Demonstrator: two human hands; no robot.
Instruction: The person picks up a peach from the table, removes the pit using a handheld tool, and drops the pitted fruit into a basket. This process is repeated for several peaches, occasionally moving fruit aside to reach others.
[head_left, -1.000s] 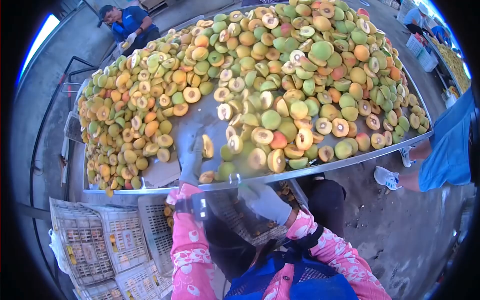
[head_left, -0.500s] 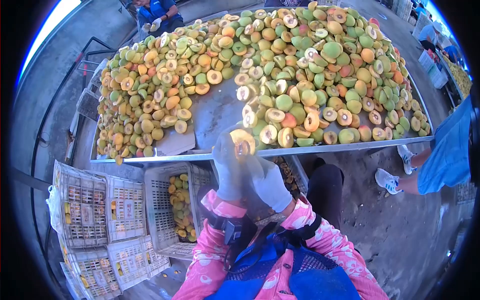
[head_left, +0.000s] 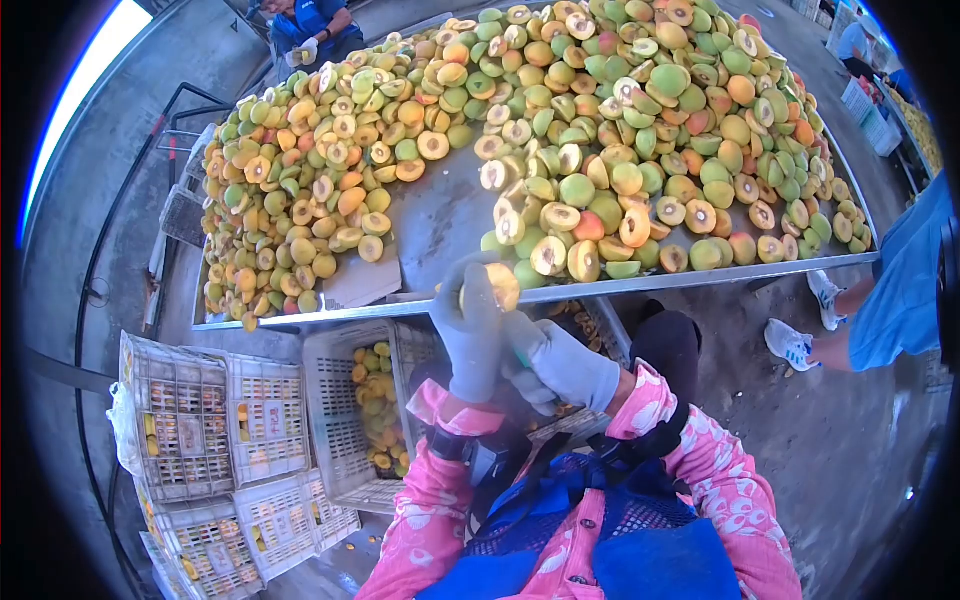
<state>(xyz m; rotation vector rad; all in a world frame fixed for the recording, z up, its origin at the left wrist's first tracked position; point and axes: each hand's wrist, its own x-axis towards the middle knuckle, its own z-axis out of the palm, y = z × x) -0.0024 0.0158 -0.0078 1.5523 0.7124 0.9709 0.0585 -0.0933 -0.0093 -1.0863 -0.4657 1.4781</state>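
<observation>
Left hand (head_left: 468,330), grey glove, raised upright just below the tabletop's near rim (head_left: 700,281). Its fingers are closed on one peach half (head_left: 498,287), cut face turned toward the camera, orange flesh showing. The half is off the tabletop, in the air above the crates.

Right hand (head_left: 562,366), same kind of glove, sits just beside and below the left, touching it. It is curled into a fist round a green handle (head_left: 520,353). The working end is hidden, so I cannot tell what sort of tool it is.

Tabletop is sheet metal, heaped with halved peaches (head_left: 600,150), green-yellow skins, many cut side up. A bare patch (head_left: 440,215) runs down the middle to the near edge. A flat piece of card (head_left: 362,281) lies at the rim, left of the hands.

Below the rim, a white crate (head_left: 375,400) is part filled with fruit pieces, with more stacked white crates (head_left: 190,420) to its left. A person in blue (head_left: 312,22) works at the far corner. Another person's leg and white shoe (head_left: 793,344) are at the right.

Judgement: the half looks held ready for working at the cut face, tool hand close in. The next move calls for a steady grip on the half and the tool brought to the hollow without slipping toward the left fingers.
</observation>
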